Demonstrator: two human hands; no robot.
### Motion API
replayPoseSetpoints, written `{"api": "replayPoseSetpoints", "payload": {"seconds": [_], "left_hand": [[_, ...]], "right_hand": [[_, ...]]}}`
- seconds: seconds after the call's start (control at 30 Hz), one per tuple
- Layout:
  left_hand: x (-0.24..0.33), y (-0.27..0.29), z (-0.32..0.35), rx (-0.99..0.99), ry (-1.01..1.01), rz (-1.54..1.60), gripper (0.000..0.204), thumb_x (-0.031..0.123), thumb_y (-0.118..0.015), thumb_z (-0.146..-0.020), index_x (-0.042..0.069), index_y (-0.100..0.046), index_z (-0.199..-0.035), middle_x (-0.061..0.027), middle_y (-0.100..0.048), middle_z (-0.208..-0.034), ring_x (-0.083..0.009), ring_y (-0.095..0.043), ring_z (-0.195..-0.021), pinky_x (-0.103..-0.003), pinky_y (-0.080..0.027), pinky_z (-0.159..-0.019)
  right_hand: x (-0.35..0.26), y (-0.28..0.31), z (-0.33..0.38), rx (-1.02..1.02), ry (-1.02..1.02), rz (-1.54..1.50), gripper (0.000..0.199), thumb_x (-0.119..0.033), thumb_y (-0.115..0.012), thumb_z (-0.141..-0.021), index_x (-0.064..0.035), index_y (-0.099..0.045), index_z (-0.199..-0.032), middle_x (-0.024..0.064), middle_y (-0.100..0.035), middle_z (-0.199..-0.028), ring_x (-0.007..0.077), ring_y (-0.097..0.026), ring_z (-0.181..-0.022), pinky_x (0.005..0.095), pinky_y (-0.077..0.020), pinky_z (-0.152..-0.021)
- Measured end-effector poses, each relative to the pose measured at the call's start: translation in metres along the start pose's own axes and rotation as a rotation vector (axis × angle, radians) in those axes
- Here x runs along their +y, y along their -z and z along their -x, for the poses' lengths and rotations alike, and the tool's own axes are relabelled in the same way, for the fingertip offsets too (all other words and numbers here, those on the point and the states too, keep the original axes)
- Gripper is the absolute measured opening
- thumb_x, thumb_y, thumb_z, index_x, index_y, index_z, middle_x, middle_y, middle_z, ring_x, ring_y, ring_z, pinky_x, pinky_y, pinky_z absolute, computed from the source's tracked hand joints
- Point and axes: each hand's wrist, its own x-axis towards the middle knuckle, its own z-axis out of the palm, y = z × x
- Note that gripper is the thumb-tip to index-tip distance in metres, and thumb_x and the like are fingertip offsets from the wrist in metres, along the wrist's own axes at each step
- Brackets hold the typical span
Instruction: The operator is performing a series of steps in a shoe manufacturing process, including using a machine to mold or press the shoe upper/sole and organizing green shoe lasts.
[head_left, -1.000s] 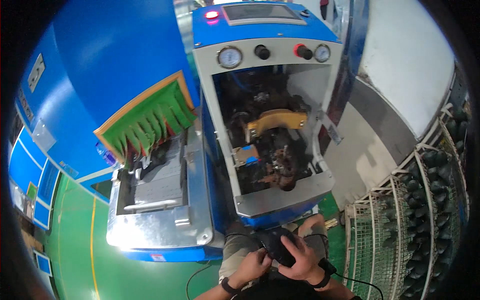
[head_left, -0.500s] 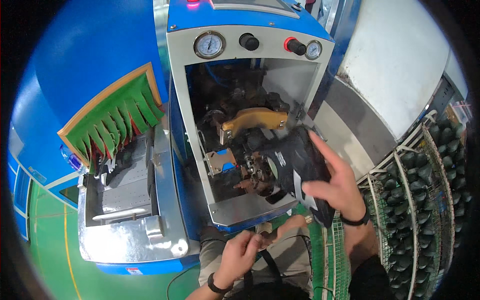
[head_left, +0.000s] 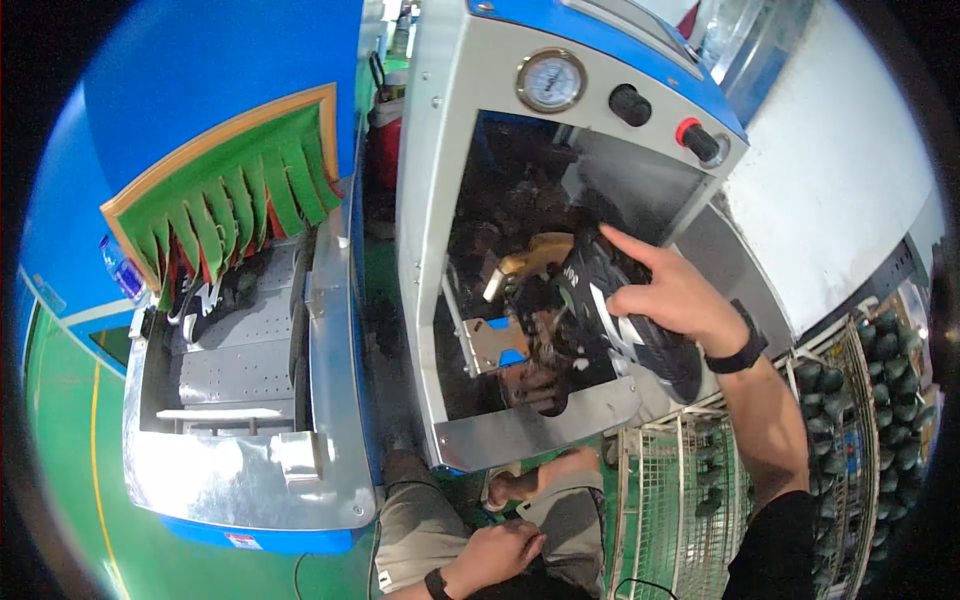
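My right hand (head_left: 672,292) grips a black shoe (head_left: 640,345) with white markings, thumb and index finger over its upper. The shoe is tilted at the right part of the open front of a white and blue machine (head_left: 432,300). Behind it, inside the machine, a yellow curved pad (head_left: 545,248) is partly covered by the shoe. A small metal plate (head_left: 492,345) with a blue patch sits left of the shoe. Over my lap, my left hand (head_left: 495,556) is closed with curled fingers, and nothing shows in it.
At left stands a metal-topped conveyor unit (head_left: 230,470) with green hanging flaps (head_left: 235,220) and a black-and-white shoe (head_left: 202,308) beneath them. Racks (head_left: 850,400) of dark shoe-shaped pieces stand at right. A pressure gauge (head_left: 551,80) and knobs (head_left: 630,104) line the machine's top.
The view has turned, so the machine appears farther right and tilted. My right hand and the shoe sit farther right in the picture. My left hand is lower, over my lap.
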Motion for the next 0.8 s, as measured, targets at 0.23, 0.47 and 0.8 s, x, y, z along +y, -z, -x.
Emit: {"api": "replayPoseSetpoints", "payload": {"seconds": [0.23,0.47,0.8], "left_hand": [[0.010,0.015,-0.005,0.206,0.057,0.093,0.027,0.027,-0.061,-0.099,0.001,-0.068,-0.098,-0.0208,-0.070,-0.089,-0.0418,-0.068,-0.081,-0.048,-0.055,-0.070],[0.035,0.018,-0.026,0.661,0.179,0.301,0.021,0.021,-0.068,-0.095,0.000,-0.064,-0.097,-0.0204,-0.066,-0.090,-0.0367,-0.063,-0.080,-0.040,-0.050,-0.069],[0.072,0.001,-0.012,0.645,-0.189,0.193,0.029,0.016,-0.083,-0.082,-0.003,-0.062,-0.090,-0.0298,-0.062,-0.129,-0.0434,-0.069,-0.102,-0.042,-0.056,-0.084]], "right_hand": [[0.038,-0.076,0.063,0.307,0.244,0.218,0.091,-0.020,-0.077,-0.072,-0.0165,-0.041,-0.156,0.0287,-0.055,-0.121,0.0484,-0.062,-0.100,0.0491,-0.0521,-0.091],[0.090,-0.136,0.134,0.207,0.173,-0.357,0.092,-0.012,-0.076,-0.072,-0.0062,-0.038,-0.156,0.0197,-0.060,-0.128,0.0355,-0.064,-0.113,0.0408,-0.0505,-0.100],[0.097,-0.192,0.191,0.182,0.014,-1.980,0.084,-0.007,-0.067,-0.069,0.0049,-0.042,-0.148,0.0234,-0.060,-0.136,0.0370,-0.064,-0.121,0.0472,-0.0531,-0.104]]}}
